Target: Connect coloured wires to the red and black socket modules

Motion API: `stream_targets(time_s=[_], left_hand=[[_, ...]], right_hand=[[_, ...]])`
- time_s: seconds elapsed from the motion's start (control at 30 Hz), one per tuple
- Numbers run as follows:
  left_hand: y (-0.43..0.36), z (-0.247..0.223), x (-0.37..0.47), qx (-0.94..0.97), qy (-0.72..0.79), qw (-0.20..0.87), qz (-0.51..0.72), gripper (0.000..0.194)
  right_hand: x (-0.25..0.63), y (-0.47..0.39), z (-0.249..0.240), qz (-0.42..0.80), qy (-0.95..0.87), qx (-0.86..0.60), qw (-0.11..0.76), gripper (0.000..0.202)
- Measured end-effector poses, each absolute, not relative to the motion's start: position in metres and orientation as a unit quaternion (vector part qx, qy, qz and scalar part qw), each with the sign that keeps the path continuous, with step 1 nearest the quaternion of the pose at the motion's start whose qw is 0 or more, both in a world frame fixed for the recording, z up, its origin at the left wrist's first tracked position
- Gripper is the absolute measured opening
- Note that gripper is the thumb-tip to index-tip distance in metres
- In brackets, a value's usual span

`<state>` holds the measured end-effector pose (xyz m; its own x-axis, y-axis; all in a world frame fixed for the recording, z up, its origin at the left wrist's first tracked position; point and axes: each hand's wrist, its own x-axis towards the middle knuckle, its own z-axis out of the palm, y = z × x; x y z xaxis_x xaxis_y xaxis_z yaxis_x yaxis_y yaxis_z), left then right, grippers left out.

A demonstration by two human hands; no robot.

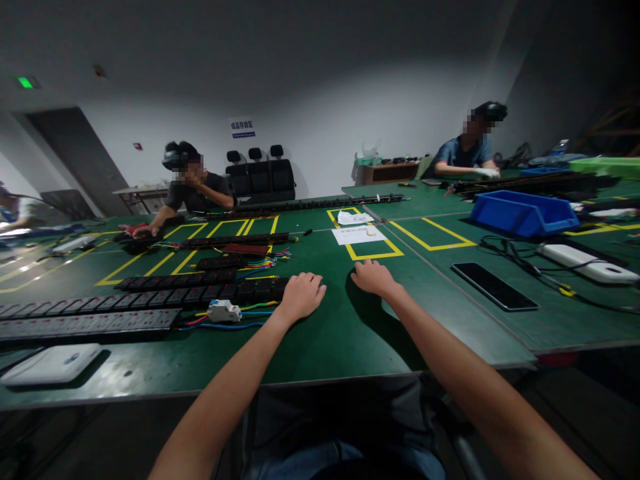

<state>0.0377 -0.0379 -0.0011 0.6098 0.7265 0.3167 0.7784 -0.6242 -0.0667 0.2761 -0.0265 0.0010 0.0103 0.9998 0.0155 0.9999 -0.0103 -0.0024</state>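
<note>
My left hand (303, 295) rests palm down on the green table, holding nothing, its fingers loosely bent and thumb apart. It lies at the right end of a long black socket strip (215, 293); whether it touches the strip I cannot tell. To its left, a white circuit breaker (223, 311) sits among blue, yellow-green and red wires. My right hand (373, 277) also lies on the table with nothing visible in it, fingers slightly bent. Just beyond it is a white paper sheet (357, 235) inside a yellow taped outline.
A grey socket strip (95, 326) and a white device (53, 365) are at the left. At the right are a phone (494, 287), a blue bin (523, 213), black cables and a white power bank (587, 263). Co-workers (193, 177) sit across the table and farther away.
</note>
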Motion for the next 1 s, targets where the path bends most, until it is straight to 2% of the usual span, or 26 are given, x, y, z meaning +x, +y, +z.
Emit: stream_targets(time_s=[1.0], left_hand=[[-0.0379,0.0006,0.0378,-0.892,-0.425,0.091,-0.127,0.035]], right_hand=[[0.2768,-0.0273,0.0005,-0.02,-0.705,-0.708,0.002,0.045]])
